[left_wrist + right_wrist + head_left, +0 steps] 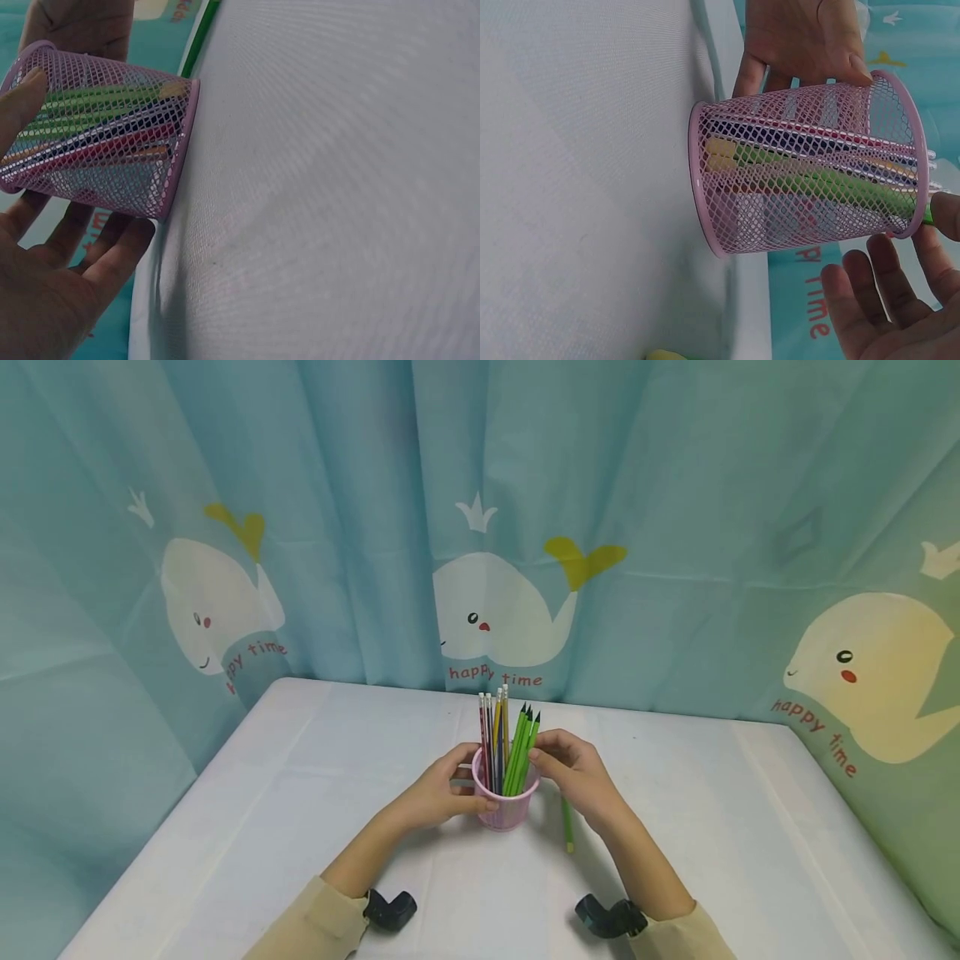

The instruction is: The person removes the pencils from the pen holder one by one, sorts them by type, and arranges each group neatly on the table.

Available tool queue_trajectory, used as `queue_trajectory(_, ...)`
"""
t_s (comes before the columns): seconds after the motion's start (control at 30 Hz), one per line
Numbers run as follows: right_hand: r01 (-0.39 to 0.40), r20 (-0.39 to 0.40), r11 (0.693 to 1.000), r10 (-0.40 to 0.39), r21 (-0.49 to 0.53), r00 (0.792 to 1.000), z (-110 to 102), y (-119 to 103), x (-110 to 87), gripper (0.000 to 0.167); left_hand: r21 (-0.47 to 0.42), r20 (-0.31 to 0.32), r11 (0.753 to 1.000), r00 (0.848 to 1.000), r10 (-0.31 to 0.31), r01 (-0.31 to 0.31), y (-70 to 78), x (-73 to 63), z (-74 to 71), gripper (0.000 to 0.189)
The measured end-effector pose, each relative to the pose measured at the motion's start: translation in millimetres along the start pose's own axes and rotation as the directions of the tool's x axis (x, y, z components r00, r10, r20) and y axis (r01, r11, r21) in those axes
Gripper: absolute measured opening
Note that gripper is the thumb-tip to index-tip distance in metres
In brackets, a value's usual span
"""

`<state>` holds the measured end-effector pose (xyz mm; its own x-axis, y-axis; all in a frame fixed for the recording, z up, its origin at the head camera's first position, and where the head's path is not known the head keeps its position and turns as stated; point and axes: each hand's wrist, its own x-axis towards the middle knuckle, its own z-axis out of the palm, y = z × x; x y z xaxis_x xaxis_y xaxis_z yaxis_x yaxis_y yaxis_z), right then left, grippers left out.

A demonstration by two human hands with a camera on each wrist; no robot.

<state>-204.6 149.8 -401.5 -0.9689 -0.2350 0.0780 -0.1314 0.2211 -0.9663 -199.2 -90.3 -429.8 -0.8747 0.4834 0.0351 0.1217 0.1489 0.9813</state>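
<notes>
- Standing upright in the middle of the head view, the pink mesh cup (508, 817) is on, or only just above, the white bench (675, 793).
- At its left side, the left hand (437, 787) curls round the wall, thumb across the front; at its right rim, the right hand (579, 774) is nearly closed, thumb and forefinger apparently pinching the rightmost green pencil (532, 733).
- The cup holds a sharpened green bunch (516, 760), tips up, beside patterned and yellow pencils (498, 727) with pale ends up. A loose green pencil (567, 831) lies lower right of the cup, outside it.
- In the left wrist view, the cup fills the upper left, pencil ends showing through near its base. It should be light and fairly stiff, the mesh giving good grip; the wall below the rim looks the best hold, as long pencils could make it tippy.
- In the right wrist view, the cup spans centre to right, the right hand's other fingers spread loosely at lower right. Pencils should be slim, smooth and rigid, with fragile points: best taken mid-shaft.
</notes>
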Motion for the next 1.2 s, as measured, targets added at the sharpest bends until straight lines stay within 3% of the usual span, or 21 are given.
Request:
queue_trajectory(0.57, -0.025, -0.077, 0.999, 0.022, -0.029, 0.997, -1, -3, -1.0, 0.019, 0.004, 0.009, 1.0, 1.0, -0.008, 0.008, 0.1, -1.0, 0.5, 0.075)
queue_trajectory(1.2, 0.08, -0.061, 0.996, -0.078, 0.033, 0.995, -8, -10, -4.2, 0.021, -0.005, 0.001, 1.0, 1.0, -0.004, 0.004, -2.2, -0.7, 0.5, 0.075)
